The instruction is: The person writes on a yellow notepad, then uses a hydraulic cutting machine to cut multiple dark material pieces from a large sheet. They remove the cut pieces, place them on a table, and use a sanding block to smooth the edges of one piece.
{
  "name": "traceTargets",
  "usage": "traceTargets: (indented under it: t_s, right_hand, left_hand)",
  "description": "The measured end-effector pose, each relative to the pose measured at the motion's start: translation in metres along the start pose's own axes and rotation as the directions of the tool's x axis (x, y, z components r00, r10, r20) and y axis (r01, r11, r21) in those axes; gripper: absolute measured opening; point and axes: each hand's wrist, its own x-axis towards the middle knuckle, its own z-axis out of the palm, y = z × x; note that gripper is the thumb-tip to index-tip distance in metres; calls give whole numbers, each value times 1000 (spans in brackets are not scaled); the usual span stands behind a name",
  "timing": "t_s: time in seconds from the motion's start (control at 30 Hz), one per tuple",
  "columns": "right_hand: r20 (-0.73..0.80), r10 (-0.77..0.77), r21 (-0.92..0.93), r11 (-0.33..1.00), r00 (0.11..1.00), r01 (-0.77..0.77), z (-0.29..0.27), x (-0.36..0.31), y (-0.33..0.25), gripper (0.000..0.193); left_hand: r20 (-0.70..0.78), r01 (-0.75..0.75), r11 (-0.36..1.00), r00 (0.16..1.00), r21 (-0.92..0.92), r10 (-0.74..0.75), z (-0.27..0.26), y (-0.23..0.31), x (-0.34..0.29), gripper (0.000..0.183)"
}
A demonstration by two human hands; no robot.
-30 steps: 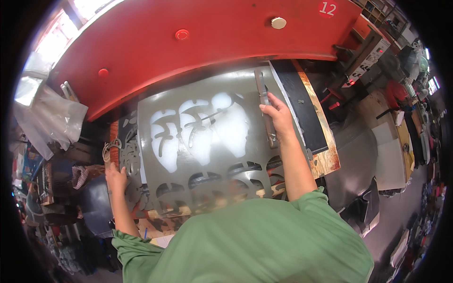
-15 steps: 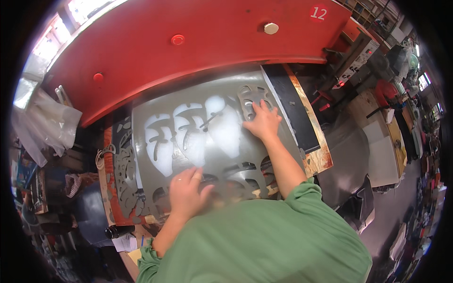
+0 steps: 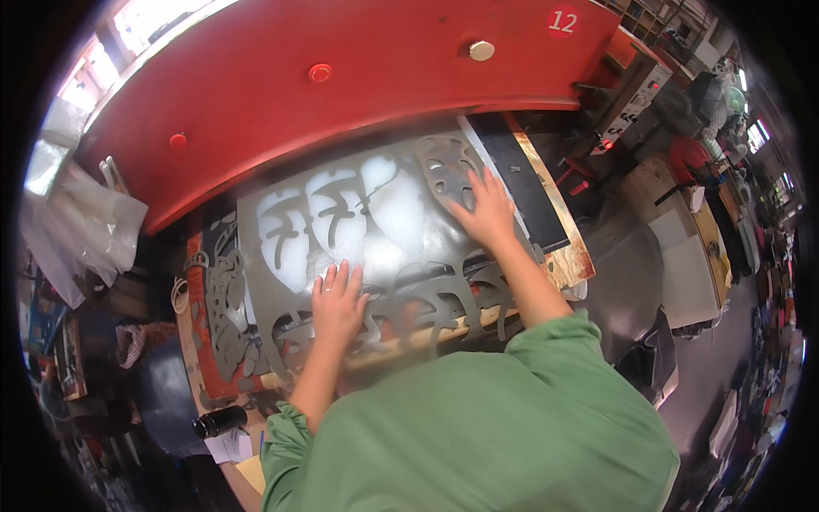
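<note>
A large grey sheet lies on the press bed, its near part full of curved cut-outs. Three white rounded shapes show in it, the left one and middle one crossed by curved grey strips. My left hand rests on the sheet near its front, fingers stretched out and holding nothing. At the sheet's far right lies a grey shaped piece with openings, which looks like a cutting die. My right hand touches its right side with thumb and fingers spread; the palm's underside is hidden.
A red press beam with buttons spans the far side. Cut scraps lie left of the sheet. To the right are a black strip, a worn wooden edge and a control panel. Plastic bags hang at the left.
The sheet has shifted away from me, its cut-out front edge showing more. My left hand has moved forward with it and straightened its fingers. My right hand stays at the die.
</note>
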Motion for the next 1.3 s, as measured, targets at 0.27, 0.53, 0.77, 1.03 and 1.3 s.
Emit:
traceTargets:
  t_s: [0.27,0.53,0.77,1.03,1.3]
  right_hand:
    - [10,-348,170,924,937,342,-18,-113,-2,36]
    - [35,-399,280,884,916,374,-11,-82,29,30]
    - [9,-547,265,808,837,525,-2,-50,64,42]
    - [134,-82,605,796,988,-16,38,60,32,29]
    - [-219,-159,396,887,963,237,-10,303,31,29]
  left_hand:
    - [26,53,997,998,-58,-52,4,-13,24,53]
    - [-81,-172,919,985,-354,152,-36,24,9,35]
    - [-40,-159,987,986,19,159,16,21,24,43]
    - [-114,-161,974,977,159,180,29,-13,105,55]
    - [-164,-70,992,983,106,87,48,-41,161,60]
